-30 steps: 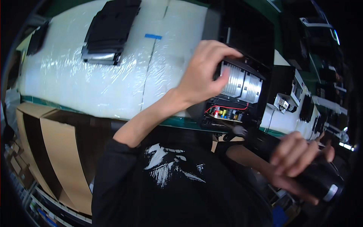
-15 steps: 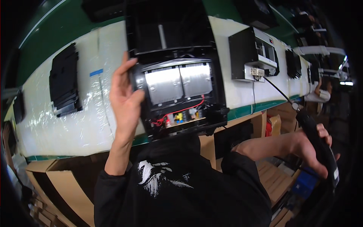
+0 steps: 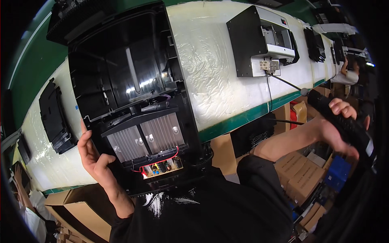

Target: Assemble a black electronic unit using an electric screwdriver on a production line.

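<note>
Across the padded bench (image 3: 208,52) from where I stand, a big black casing (image 3: 109,71) lies opened up, its near end reaching over the green front edge (image 3: 243,121) toward the person's dark shirt (image 3: 235,202). Inside it I can make out a smooth black hollow at the far end, two ribbed grey plates (image 3: 125,148) side by side with small round bright fittings, and, nearest the shirt, a little circuit board (image 3: 162,168) crowded with colored parts, a red wire (image 3: 176,153) running above it.

The left hand (image 3: 99,170) is at the casing's left side, fingers half curled along the outer wall and thumb over the rim; I cannot tell whether that grip is closed on it. Out to the right, the right hand (image 3: 332,137) has its grip wrapped round a black powered driver (image 3: 321,103). The driver's thin shaft (image 3: 287,82) slants up to a small metal block (image 3: 269,65) on the front of a grey-and-black machine (image 3: 245,44); whether the tip touches, I can't make out.

Left of the casing sits a pile of flat black panels (image 3: 56,115). Below the right forearm are cardboard boxes (image 3: 300,178) and a blue bin (image 3: 338,172).
</note>
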A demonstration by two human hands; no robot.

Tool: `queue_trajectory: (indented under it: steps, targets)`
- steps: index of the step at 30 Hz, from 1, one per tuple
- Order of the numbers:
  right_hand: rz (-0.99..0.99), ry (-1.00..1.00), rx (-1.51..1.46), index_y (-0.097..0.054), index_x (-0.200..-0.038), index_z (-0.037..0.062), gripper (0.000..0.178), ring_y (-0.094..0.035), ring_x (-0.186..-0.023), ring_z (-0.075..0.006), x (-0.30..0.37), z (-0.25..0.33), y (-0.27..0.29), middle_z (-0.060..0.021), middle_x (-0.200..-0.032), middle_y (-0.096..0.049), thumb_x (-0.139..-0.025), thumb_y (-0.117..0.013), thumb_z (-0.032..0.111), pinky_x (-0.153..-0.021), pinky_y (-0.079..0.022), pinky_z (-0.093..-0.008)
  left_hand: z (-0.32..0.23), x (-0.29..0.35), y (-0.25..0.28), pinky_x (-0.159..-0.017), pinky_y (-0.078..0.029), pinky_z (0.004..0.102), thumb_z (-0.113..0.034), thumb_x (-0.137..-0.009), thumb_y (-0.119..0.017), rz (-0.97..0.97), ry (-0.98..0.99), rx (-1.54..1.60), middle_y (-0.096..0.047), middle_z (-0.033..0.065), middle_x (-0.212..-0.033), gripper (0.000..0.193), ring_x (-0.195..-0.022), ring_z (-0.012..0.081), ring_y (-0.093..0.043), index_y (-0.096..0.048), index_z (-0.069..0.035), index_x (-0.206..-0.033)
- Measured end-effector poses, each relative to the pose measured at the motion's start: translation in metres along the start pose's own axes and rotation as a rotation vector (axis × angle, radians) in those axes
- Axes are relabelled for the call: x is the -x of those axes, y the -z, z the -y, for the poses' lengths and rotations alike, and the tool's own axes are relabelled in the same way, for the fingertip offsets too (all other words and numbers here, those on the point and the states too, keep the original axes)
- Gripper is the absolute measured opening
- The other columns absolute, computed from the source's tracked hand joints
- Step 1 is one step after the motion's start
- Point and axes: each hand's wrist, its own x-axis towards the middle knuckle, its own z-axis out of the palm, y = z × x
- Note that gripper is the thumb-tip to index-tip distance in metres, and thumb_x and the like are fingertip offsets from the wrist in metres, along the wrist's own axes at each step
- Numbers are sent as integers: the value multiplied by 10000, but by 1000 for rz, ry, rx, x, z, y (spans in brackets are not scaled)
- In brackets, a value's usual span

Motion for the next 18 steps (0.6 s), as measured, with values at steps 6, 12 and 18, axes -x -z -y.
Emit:
queue_trajectory:
  steps: [6, 12, 18]
  targets:
    - [-3, -329, 216, -474, -1059, 60, 789, -526, -577, -197, -45, -38, -30, -116, -716, -546, -764, -378, 785, -478, -451, -317, 2, -4, -4, -1099, -200, 289, 112, -444, -380, 5, -104, 57, -319, 230, -1441, 715, -1358, 279, -295, -467, 15, -1147]
    - [-281, -525, 325, -531, -866, 91, 402, -474, -351, -129, -65, -59, -106, -31, -520, -521, -925, -457, 482, -323, -381, -232, 3, 0, 0, -1077, -238, 264, 119, -458, -370, 15, -147, 142, -323, 235, -1439, 661, -1357, 284, -300, -479, 3, -1100]
    - [-47, -498, 367, -487, -1137, 50, 528, -476, -464, -178, -50, -87, -83, -85, -630, -524, -919, -400, 523, -451, -411, -285, 15, 15, 9, -955, -345, 193, 141, -460, -351, 53, -129, 218, -295, 221, -1461, 680, -1375, 279, -262, -478, -9, -1112]
